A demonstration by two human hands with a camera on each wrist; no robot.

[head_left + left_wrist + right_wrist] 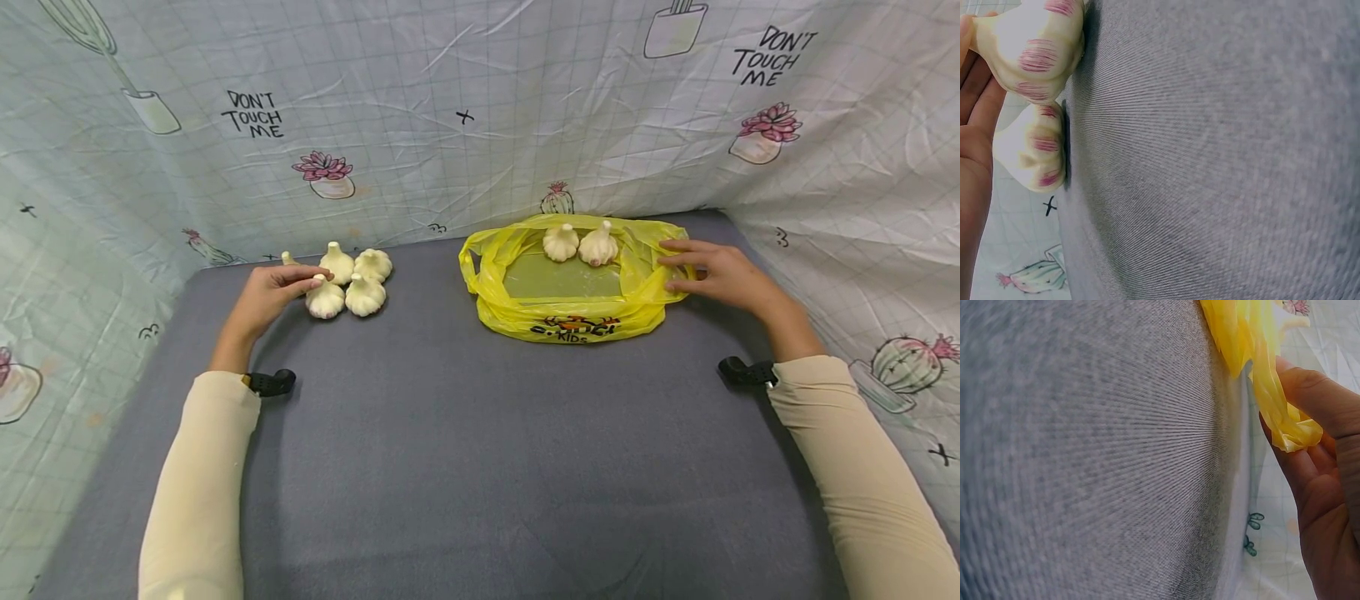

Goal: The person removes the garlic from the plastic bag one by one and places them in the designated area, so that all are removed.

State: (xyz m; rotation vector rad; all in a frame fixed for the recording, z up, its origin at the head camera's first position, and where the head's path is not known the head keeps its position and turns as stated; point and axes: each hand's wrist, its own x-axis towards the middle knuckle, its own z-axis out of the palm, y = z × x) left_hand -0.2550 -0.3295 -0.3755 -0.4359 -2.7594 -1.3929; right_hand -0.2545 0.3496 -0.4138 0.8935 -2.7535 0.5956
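Observation:
My left hand (pixel 279 293) pinches the stem of a white garlic bulb (pixel 325 300) at the front of a small cluster. In the left wrist view that bulb (pixel 1038 53) shows purple streaks and sits at the grey surface, with a second bulb (pixel 1034 149) beside it. On the right, a yellow plastic bag (pixel 570 321) lies spread with its mouth facing up. Two garlic bulbs, one of them the larger bulb (pixel 598 245), rest inside near its back edge. My right hand (pixel 720 273) holds the bag's right side, its handle (pixel 1269 406) between thumb and fingers.
More garlic bulbs (pixel 365 295) stand close together beside the left hand, one partly hidden behind it. The grey cloth-covered table (pixel 480 450) ends at a printed curtain (pixel 420 108) at the back and sides. Dark wrist cameras (pixel 272 382) are strapped to both wrists.

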